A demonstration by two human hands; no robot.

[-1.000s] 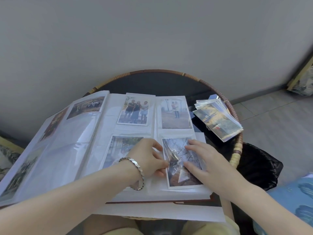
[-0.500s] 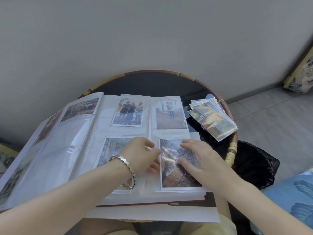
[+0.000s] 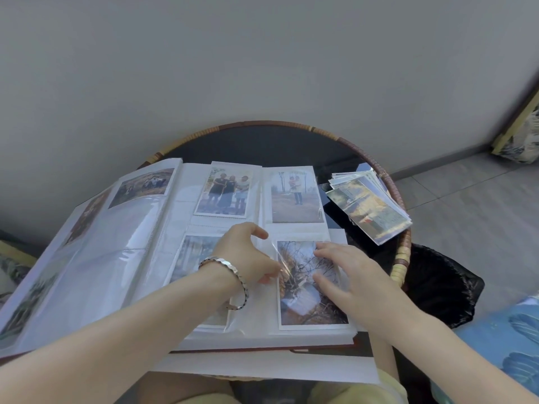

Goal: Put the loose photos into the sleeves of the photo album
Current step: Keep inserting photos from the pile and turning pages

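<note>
Two hands share one pocket: fingers of your left hand pinch up the clear plastic sleeve film at the lower right of the open white photo album; straight fingers of your right hand press the tree-scene photo at that pocket. Push askew and a corner could snag, creasing the print or tearing film.

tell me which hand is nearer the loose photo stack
Right. The right hand presses the tree photo just this side of the loose photo stack; the left hand pinches the sleeve farther left.
</note>
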